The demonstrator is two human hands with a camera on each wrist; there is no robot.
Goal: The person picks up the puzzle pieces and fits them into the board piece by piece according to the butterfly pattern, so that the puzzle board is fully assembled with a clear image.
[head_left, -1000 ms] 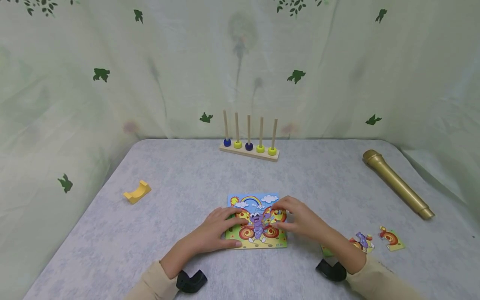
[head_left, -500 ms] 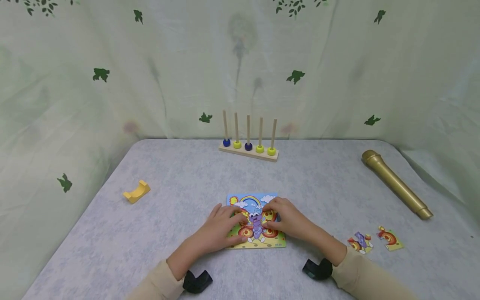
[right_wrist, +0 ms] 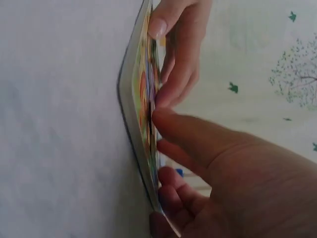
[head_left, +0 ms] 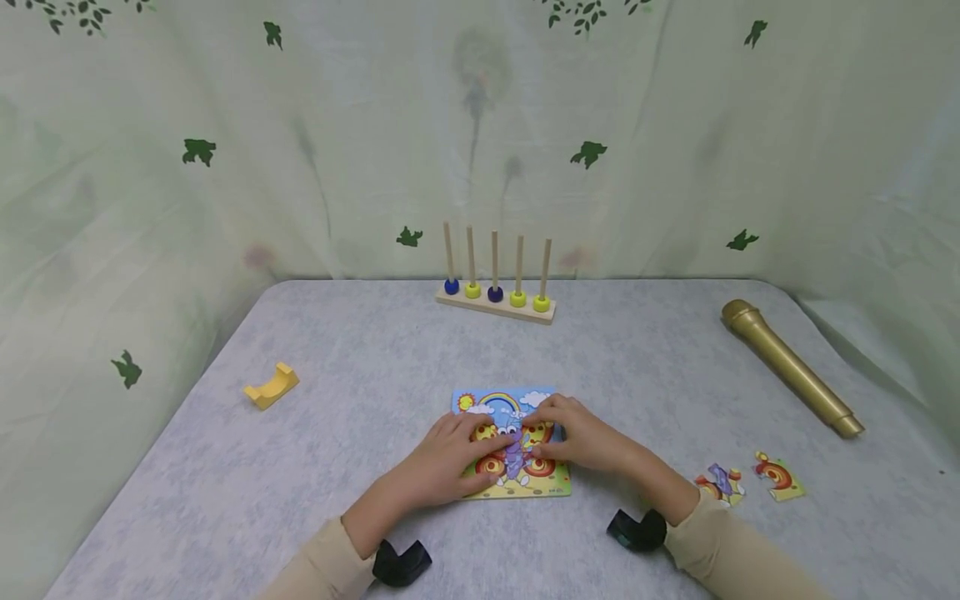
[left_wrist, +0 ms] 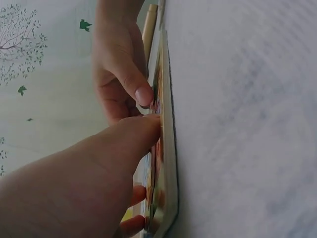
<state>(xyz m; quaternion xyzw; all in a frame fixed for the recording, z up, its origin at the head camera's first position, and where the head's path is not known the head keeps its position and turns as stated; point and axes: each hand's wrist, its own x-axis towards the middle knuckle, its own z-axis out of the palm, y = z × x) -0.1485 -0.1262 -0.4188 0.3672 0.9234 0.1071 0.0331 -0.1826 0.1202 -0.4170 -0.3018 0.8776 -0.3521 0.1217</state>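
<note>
A square jigsaw puzzle (head_left: 551, 486) with a purple butterfly, a rainbow and a sun lies flat in front of me. My left hand (head_left: 444, 465) rests on its left side, fingers spread, index finger reaching the butterfly's face and thumb near the lower edge. Over the right wing, my right hand (head_left: 588, 437) pinches a puzzle piece (head_left: 538, 435) between thumb and fingers. A dark patch shows beside that piece. From the right wrist, the puzzle's edge (right_wrist: 130, 94) is seen side-on, with the picture layer slightly raised. Fingers hide parts of the picture.
Two loose puzzle pieces, one with a purple body (head_left: 722, 483) and one with an orange swirl (head_left: 780, 477), lie beside the right forearm. Behind stands a wooden peg rack (head_left: 497, 308) with beads. A gold microphone (head_left: 795, 371) lies right, a yellow arched block (head_left: 272, 387) left.
My right hand has shifted left across the right wing, uncovering a dark patch by the board's right side. The left hand has slid slightly right, its index finger moving onto the butterfly's face.
</note>
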